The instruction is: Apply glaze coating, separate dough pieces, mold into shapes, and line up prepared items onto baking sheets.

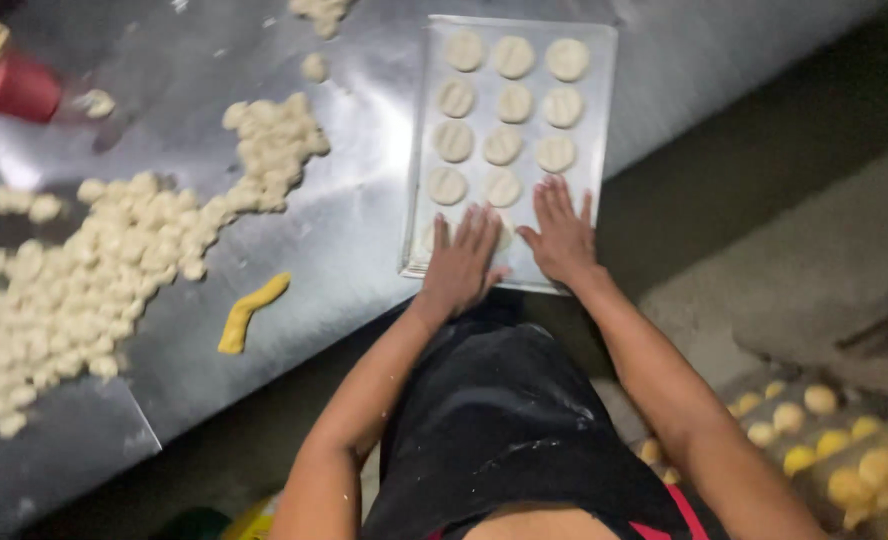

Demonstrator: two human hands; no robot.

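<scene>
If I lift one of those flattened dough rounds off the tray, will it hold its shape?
Probably not. The dough rounds look soft, each with a pressed crease, so one would likely sag or stretch. They seem light and may stick to the tray. Being flat, they should not roll. Both hands, left and right, press flat on the tray.

A shiny steel table (364,240) fills most of the view, catching soft glare from overhead light. Beside it lies a dark, dim floor (764,150) with a paler patch, perhaps a mat (824,270). Low at the right, yellowish rounds (844,450) sit in shadow.
</scene>
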